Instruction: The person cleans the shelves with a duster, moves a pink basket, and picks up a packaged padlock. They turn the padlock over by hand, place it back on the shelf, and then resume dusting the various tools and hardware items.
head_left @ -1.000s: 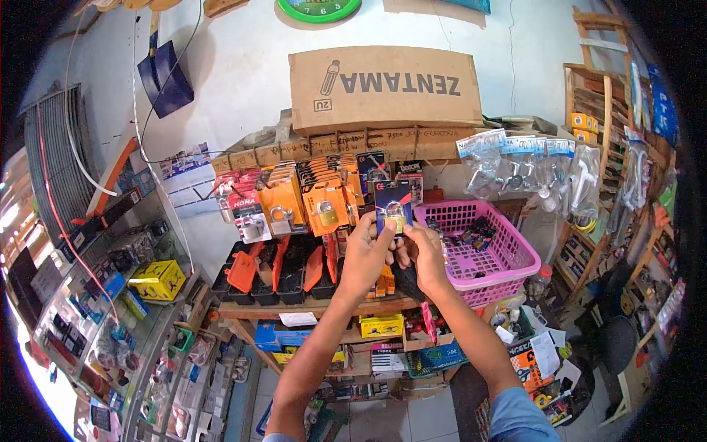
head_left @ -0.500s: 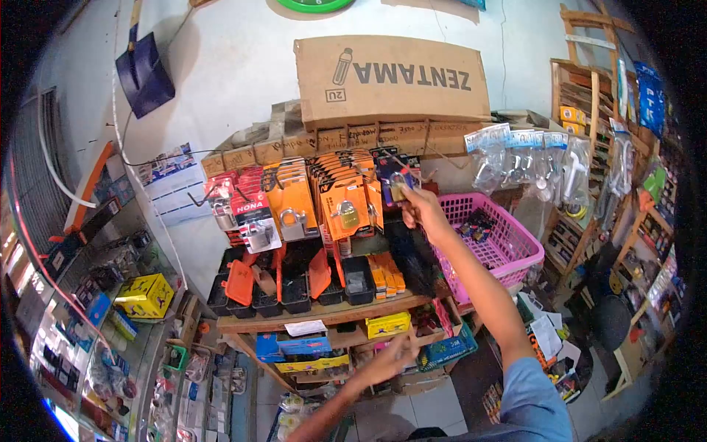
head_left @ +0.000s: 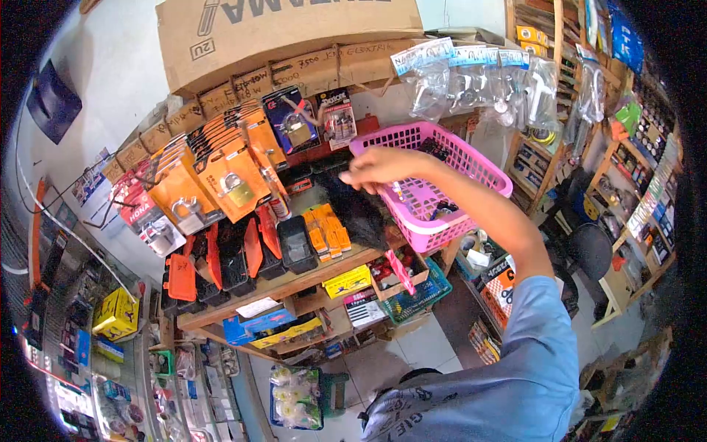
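Observation:
My right hand (head_left: 379, 168) reaches in from the right, over the near left rim of a pink plastic basket (head_left: 486, 173). Its fingers are curled together, and I see nothing in them. Up and to the left, a padlock (head_left: 296, 132) in a dark blue and purple pack hangs on the wall rack. Beside it hangs a red and white pack (head_left: 339, 121). Further left hang rows of carded padlocks, including a brass one on an orange card (head_left: 237, 190). Small dark packs (head_left: 434, 149) lie inside the basket. My left hand is out of view.
Below the rack, a wooden shelf (head_left: 294, 283) bears black bins with orange lids and several small orange boxes (head_left: 326, 230). A cardboard box (head_left: 294, 37) sits above. Bagged fittings (head_left: 471, 85) hang at the upper right. A teal crate (head_left: 423, 295) stands on the lower level.
My right hand has moved from the purple-packed padlock to the basket's rim, leaving the pack hanging. My left hand has gone out of view. The view has shifted and tilted.

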Demonstrator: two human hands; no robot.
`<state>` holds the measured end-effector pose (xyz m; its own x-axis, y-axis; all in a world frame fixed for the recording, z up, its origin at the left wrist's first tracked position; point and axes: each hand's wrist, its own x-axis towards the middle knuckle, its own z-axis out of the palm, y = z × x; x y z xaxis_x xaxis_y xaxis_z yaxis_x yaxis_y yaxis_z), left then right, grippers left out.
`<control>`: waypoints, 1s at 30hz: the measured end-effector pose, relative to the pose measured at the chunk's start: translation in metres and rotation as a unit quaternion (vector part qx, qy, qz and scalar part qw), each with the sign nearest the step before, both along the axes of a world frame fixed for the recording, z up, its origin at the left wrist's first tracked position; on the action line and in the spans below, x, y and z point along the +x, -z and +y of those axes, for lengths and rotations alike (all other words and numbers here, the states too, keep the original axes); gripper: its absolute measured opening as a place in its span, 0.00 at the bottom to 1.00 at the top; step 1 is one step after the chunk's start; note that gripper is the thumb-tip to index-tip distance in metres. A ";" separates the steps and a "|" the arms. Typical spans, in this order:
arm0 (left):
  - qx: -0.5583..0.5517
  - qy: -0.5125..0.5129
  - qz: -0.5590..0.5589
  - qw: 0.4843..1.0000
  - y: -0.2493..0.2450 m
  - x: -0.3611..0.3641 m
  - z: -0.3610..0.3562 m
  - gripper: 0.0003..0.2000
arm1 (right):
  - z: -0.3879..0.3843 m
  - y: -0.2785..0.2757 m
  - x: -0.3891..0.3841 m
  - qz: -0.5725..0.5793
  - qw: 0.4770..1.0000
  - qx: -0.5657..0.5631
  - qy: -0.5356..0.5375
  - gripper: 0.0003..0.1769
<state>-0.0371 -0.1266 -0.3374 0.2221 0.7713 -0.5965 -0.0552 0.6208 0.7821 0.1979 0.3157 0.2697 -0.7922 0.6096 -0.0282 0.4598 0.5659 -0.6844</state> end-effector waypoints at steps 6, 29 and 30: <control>-0.006 -0.005 0.005 1.000 -0.022 0.018 0.015 0.36 | 0.084 0.064 0.105 -0.341 0.934 0.107 0.019 0.30; 0.078 -0.104 0.034 0.991 -0.076 0.015 0.101 0.34 | 0.119 0.144 0.150 -0.468 0.868 -0.052 -0.154 0.43; 0.080 -0.107 0.031 0.991 -0.077 0.018 0.102 0.34 | 0.128 0.156 0.154 -0.461 0.870 -0.117 -0.128 0.43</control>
